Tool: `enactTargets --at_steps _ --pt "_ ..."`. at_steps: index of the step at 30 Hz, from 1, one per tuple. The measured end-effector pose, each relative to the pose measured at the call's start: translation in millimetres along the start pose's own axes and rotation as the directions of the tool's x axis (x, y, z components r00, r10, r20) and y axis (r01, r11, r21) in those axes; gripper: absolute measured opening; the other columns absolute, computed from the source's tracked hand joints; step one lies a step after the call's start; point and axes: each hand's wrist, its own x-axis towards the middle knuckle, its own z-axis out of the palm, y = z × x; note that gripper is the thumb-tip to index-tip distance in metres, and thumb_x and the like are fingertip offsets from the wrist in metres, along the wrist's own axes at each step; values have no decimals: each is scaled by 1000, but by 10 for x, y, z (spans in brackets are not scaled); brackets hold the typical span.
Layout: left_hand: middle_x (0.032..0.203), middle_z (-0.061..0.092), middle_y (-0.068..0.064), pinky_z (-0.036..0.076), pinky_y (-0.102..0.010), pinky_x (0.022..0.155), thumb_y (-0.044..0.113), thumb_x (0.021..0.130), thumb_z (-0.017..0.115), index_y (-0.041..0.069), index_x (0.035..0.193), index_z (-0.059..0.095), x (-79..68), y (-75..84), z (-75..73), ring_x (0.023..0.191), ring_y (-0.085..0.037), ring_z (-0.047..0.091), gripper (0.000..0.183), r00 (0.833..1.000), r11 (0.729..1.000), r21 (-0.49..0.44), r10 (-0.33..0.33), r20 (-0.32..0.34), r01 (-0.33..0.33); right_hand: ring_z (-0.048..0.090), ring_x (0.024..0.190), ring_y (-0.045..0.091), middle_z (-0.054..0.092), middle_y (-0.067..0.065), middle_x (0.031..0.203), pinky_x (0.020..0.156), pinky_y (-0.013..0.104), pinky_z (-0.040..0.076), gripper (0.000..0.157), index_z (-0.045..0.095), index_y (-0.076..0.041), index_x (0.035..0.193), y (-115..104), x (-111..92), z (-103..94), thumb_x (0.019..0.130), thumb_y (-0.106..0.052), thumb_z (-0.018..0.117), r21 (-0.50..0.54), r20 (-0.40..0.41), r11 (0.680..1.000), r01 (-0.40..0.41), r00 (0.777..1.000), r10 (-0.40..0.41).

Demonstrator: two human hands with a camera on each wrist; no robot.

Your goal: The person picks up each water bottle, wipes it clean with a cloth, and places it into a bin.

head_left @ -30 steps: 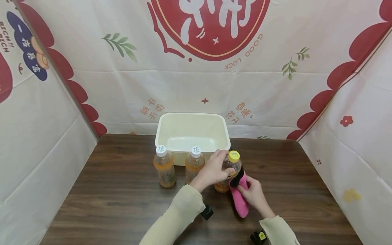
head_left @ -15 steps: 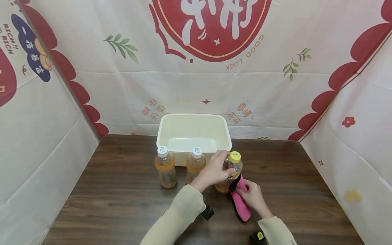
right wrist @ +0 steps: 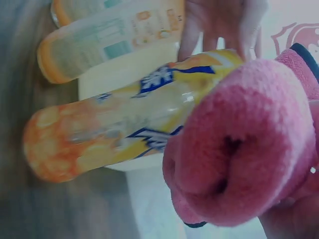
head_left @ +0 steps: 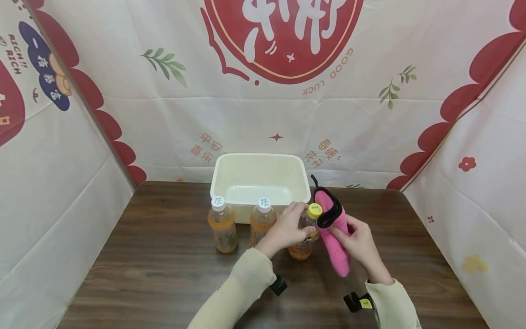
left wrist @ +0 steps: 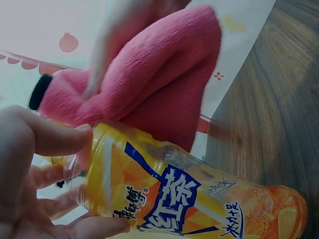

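A clear plastic bottle with a yellow cap and an orange-and-yellow label (head_left: 301, 250) is held upright on the dark wood-grain table (head_left: 164, 256), gripped near its neck by the left hand (head_left: 287, 228) — prob. so that tipping or sliding is prevented while the other side is left free. The left hand is opened only to approx. the bottle's width, w/ the thumb set on one side and bent fingers on the other. A pink plush cloth with black edging (head_left: 334, 249) is pinched in the right hand (head_left: 360, 242), thumb on the near face, other fingers mostly hidden. The cloth is held folded into a thick bunch, presumably so it can be managed one-handed, and is placed at the yellow-capped bottle's upper part, on the side away from the left hand; whether the bottle is actually touched by it can't be told for sure. Two clear plastic bottles with white caps and orange bands (head_left: 224, 233) are stood upright further left, the nearer one partly hidden by the left hand & sleeve. Behind them a cream rectangular plastic tub (head_left: 260, 167) is set at the table's back edge — prob. to leave the front for handwork.
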Motion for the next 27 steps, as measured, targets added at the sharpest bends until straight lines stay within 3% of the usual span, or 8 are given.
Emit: enactTargets --at_steps 6,13,16,22,27 --pt "119 47 -5 44 -29 89 17 82 65 9 124 46 17 -7 -4 103 -15 48 47 1000 1000 -15 5 7 -5 51 56 2 62 5 71 47 22 45 15 64 2 90 139 57 38 78 -4 69 18 4 1000 -3 1000 3" --pt "118 46 -5 44 -30 88 22 84 65 9 124 45 -1 -21 2 104 -16 48 46 1000 1000 -9 1 6 -1 50 58 0 56 -15 67 49 17 43 15 61 6 85 368 -130 232 72 8 68 123 -132 992 13 991 4" --pt "118 46 -6 44 -30 89 22 84 64 8 124 44 -14 -17 0 105 -17 48 46 1000 1000 -6 12 7 -12 49 58 -1 56 -15 66 48 16 42 17 61 8 82 528 -223 342 68 12 69 144 -152 989 28 988 -6" --pt "117 46 -6 45 -30 86 22 84 64 8 123 44 -19 -16 -10 104 -18 48 46 1000 1000 0 23 -2 -23 50 58 1 64 4 69 51 21 44 16 66 0 83 824 -285 532 69 2 73 -17 -1 994 -105 994 105" --pt "115 46 -8 46 -29 85 22 84 64 8 123 44 -15 -17 -9 103 -18 49 46 999 999 -2 35 -2 -35 54 63 8 67 7 75 57 24 45 17 68 -3 86 967 -309 607 69 -2 74 -163 73 976 -145 985 159"
